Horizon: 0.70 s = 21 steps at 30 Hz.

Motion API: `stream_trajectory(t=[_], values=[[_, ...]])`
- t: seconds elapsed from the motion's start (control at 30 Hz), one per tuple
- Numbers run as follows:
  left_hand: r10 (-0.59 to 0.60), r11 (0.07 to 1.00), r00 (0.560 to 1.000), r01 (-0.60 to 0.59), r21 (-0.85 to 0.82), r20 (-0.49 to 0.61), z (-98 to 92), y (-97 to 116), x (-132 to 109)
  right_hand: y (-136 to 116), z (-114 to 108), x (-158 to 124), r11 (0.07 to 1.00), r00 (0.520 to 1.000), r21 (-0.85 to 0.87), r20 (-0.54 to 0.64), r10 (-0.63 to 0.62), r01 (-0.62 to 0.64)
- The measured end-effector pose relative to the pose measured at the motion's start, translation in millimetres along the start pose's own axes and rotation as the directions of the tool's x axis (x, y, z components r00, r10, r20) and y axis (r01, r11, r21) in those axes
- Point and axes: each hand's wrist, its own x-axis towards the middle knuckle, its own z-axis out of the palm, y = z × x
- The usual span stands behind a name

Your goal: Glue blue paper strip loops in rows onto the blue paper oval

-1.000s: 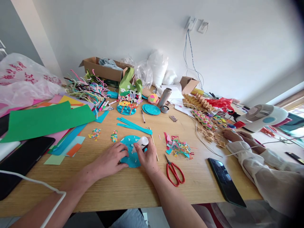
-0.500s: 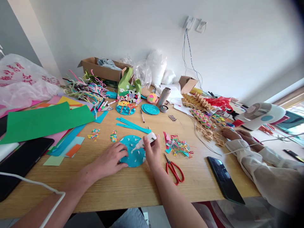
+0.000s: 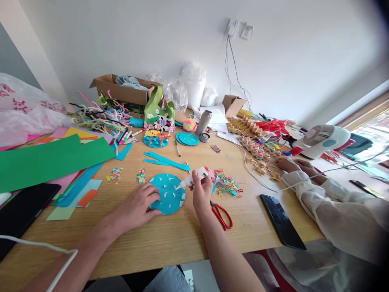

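A teal paper disc [image 3: 167, 194] with small white scraps stuck on it lies on the wooden table [image 3: 170, 239] in front of me. My left hand [image 3: 138, 206] rests on the disc's left edge, fingers bent and pressing it down. My right hand [image 3: 201, 191] grips a white glue bottle [image 3: 194, 177], tilted with its nozzle over the disc's upper right edge. Red-handled scissors [image 3: 222, 214] lie just right of my right wrist. A heap of coloured paper scraps [image 3: 226, 183] sits behind that hand.
Coloured paper sheets [image 3: 51, 160] and a black tablet [image 3: 21, 211] fill the left. A black phone [image 3: 281, 222] lies near the front right edge. Another person's hands [image 3: 293, 165] in white sleeves work at the right beside a white fan [image 3: 322, 140]. Boxes, pipe cleaners and teal strips [image 3: 165, 161] crowd the back.
My right hand has lifted the glue bottle up and to the right, from the disc's middle to its upper right edge. My left hand stays on the disc. The view has shifted slightly.
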Motion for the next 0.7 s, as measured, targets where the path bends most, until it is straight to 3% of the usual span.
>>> stream_trajectory(t=[0.17,0.3,0.47,0.7], values=[[0.004,1.000,0.999,-0.004,-0.003,-0.035,5.5,-5,-2,6,-6,4,0.973,0.985,-0.165,-0.028,-0.170,0.163],[0.002,1.000,0.999,-0.001,0.014,-0.038,9.8,-9,-4,9,-9,0,0.899,0.960,-0.339,0.081,-0.267,0.278],[0.019,1.000,0.999,-0.018,0.020,-0.035,11.8,-10,-4,10,-6,-5,0.868,0.932,-0.347,0.202,-0.300,0.355],[0.009,1.000,0.999,-0.009,0.007,-0.042,9.8,-8,-3,9,-7,-6,0.816,0.897,-0.381,0.263,-0.354,0.434]])
